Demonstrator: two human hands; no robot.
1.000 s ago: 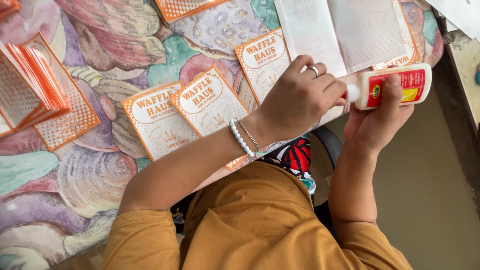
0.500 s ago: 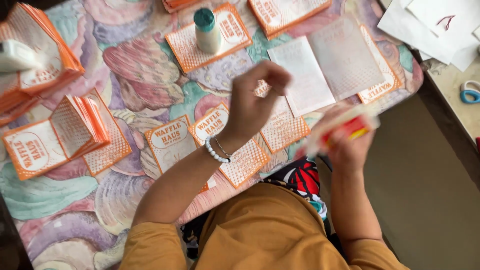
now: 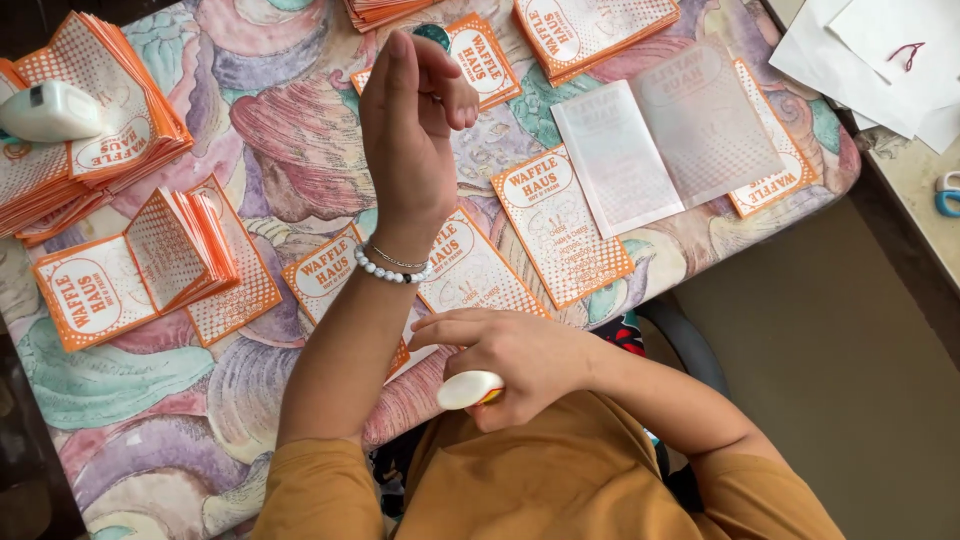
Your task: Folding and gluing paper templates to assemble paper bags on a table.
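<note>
Head view: the right hand [image 3: 520, 362] grips a white glue bottle [image 3: 470, 389] low at the table's near edge, fingers wrapped round it; the left hand [image 3: 410, 130] hangs raised above the orange printed sleeves [image 3: 560, 225], fingers loosely curled, holding nothing; a flattened white sleeve [image 3: 665, 135] lies open beyond

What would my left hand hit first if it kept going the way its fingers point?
Probably the teal-capped bottle just beyond the left hand, standing on an orange printed card; depth is unclear, so the hand might pass above it.
</note>
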